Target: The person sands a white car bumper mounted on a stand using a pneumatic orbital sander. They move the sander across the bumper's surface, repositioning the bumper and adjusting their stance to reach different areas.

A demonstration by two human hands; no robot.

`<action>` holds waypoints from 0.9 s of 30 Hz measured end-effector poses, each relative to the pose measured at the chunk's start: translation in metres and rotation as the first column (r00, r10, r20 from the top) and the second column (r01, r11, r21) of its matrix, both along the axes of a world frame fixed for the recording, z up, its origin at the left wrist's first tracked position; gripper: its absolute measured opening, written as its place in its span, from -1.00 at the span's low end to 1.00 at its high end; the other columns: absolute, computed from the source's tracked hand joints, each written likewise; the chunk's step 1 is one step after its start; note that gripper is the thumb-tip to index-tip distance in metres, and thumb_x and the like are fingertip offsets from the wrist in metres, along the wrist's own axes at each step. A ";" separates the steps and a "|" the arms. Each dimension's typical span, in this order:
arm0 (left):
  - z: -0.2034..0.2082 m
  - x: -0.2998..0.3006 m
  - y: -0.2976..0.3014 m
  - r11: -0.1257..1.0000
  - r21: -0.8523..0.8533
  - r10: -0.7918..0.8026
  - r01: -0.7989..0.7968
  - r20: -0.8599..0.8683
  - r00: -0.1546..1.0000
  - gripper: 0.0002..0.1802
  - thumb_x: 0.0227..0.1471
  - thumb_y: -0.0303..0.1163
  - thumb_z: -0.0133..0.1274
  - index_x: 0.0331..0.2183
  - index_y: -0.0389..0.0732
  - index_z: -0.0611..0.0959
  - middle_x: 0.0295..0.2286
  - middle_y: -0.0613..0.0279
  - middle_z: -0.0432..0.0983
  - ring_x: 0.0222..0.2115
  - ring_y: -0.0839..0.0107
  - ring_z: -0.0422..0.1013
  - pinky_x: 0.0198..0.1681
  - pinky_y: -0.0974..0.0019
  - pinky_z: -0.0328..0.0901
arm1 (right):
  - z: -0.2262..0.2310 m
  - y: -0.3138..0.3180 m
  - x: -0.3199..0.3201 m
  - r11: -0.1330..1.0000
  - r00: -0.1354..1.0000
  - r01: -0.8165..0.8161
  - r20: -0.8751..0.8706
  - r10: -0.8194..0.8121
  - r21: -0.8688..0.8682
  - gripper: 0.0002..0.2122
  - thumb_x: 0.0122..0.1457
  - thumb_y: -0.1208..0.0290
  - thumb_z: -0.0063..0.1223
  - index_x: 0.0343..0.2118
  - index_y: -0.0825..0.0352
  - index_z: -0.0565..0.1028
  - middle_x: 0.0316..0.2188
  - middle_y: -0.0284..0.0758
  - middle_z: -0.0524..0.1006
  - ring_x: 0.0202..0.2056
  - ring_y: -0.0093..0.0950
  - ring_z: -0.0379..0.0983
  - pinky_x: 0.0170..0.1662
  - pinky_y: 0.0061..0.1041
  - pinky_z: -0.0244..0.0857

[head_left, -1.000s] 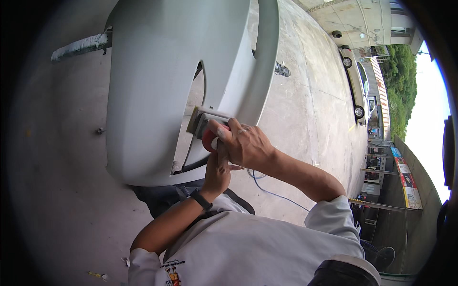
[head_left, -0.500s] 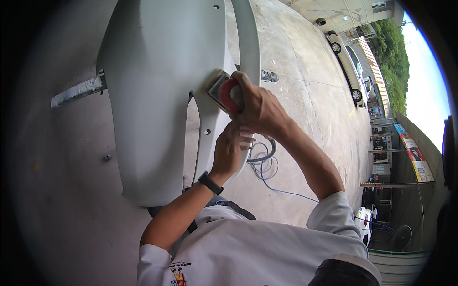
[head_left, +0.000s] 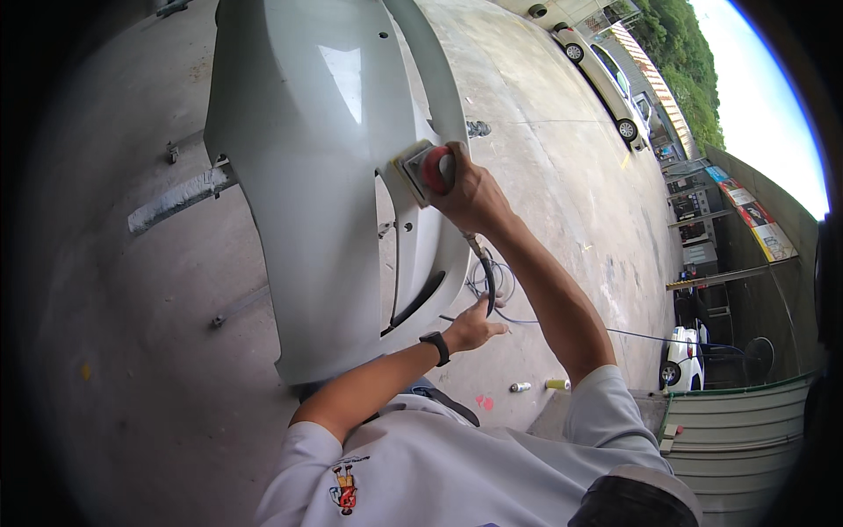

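My right hand [head_left: 471,195] is wrapped around a hand-held air sander [head_left: 424,171] with a red top and a square pad. The sander's pad rests against a pale grey car bumper cover [head_left: 320,184], beside the slot-shaped opening. From the sander's rear, a black air hose [head_left: 482,255] hangs down. My left hand [head_left: 474,327], with a black watch on the wrist, is lower and apart from the sander. It has the hose between thumb and fingers, seemingly in a loose hold.
The bumper lies across a stand with a wrapped arm [head_left: 180,200] sticking out left. A thin blue hose [head_left: 562,327] runs over the concrete floor to the right. A small can [head_left: 520,386] and a yellow-green cylinder [head_left: 558,384] lie nearby. A pale car [head_left: 601,79] is parked farther off.
My left hand has left the sander area and moved down and right to the hose. My right hand keeps the sander on the bumper. The whole view has shifted and tilted.
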State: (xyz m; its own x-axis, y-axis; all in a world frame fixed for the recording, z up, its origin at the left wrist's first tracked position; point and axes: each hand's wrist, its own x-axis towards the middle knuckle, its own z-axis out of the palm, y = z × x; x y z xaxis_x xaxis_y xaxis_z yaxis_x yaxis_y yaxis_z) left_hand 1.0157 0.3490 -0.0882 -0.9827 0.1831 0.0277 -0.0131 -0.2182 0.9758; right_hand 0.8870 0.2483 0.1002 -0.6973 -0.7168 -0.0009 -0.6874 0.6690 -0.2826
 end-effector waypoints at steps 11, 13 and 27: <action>-0.135 0.225 -0.023 0.725 -0.515 -0.408 0.456 0.212 0.888 -0.41 0.06 -0.01 0.30 0.04 -0.15 0.69 -0.04 -0.16 0.65 0.03 -0.10 0.54 0.12 0.00 0.40 | 0.033 0.143 0.117 0.585 0.872 0.440 0.479 -0.097 -0.682 -0.47 0.13 0.55 0.33 0.14 0.32 0.34 -0.26 -0.28 0.54 -0.37 -0.51 0.57 -0.31 -0.47 0.53; -0.168 0.273 -0.041 0.636 -0.586 -0.443 0.502 0.256 0.859 -0.49 0.12 0.06 0.21 -0.09 -0.15 0.75 -0.17 -0.10 0.70 -0.08 -0.11 0.59 0.01 -0.02 0.44 | 0.061 0.166 0.142 0.424 0.883 0.386 0.461 0.087 -0.819 -0.60 0.25 0.56 0.20 0.11 0.31 0.34 -0.27 -0.23 0.56 -0.43 -0.44 0.57 -0.40 -0.41 0.50; -0.001 0.571 -0.285 0.251 -0.900 0.571 -0.357 -0.160 0.805 -0.54 0.34 -0.23 0.10 -0.54 -0.29 0.45 -0.57 -0.14 0.43 -0.50 -0.24 0.39 -0.43 -0.15 0.21 | 0.029 0.262 0.290 0.027 0.806 0.566 0.559 0.196 -0.824 -0.61 0.34 0.30 0.11 0.12 0.41 0.39 -0.23 -0.16 0.62 -0.34 -0.38 0.62 -0.29 -0.37 0.56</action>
